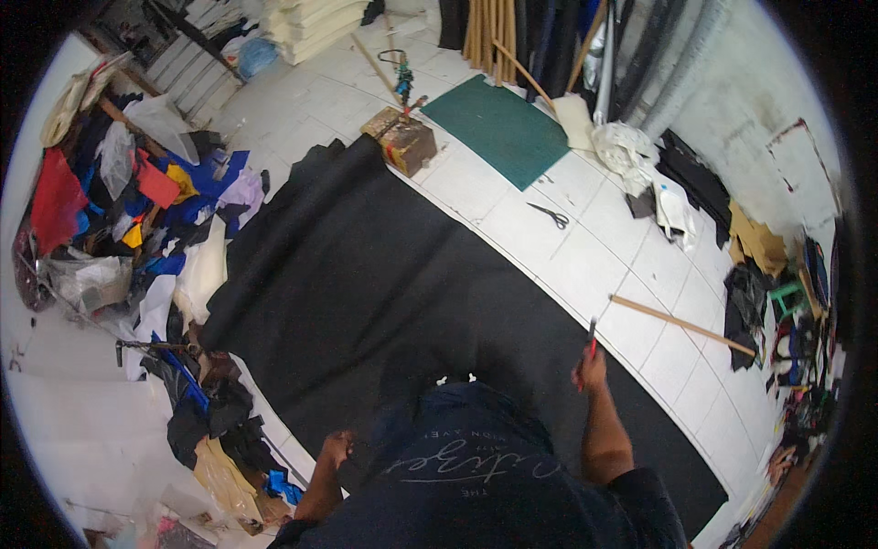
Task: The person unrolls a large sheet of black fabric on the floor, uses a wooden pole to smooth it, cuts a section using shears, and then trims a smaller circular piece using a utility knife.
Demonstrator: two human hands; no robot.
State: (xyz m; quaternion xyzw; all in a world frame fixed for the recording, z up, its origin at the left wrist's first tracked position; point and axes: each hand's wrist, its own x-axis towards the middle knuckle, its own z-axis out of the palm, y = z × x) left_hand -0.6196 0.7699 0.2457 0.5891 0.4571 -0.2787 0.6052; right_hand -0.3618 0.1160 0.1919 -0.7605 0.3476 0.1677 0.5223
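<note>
A large black sheet of material [366, 265] lies spread out before me, with soft folds toward its far left part. My right hand [590, 368] is closed around a slim red and black tool [593, 338], held over the sheet near its right edge, with the dark end pointing away from me. The tool's exact kind is too small to make out. Close to the sheet's near left edge is my left hand [338, 446], its fingers curled. Whatever it pinches, if anything, does not show.
Black-handled scissors [551, 216] and a wooden stick [681, 326] lie on the white tiles to the right. A green sheet [498, 128] and a worn wooden block [402, 142] are farther off. Scraps [137, 201] pile up at left. Rolls [549, 41] stand at the back.
</note>
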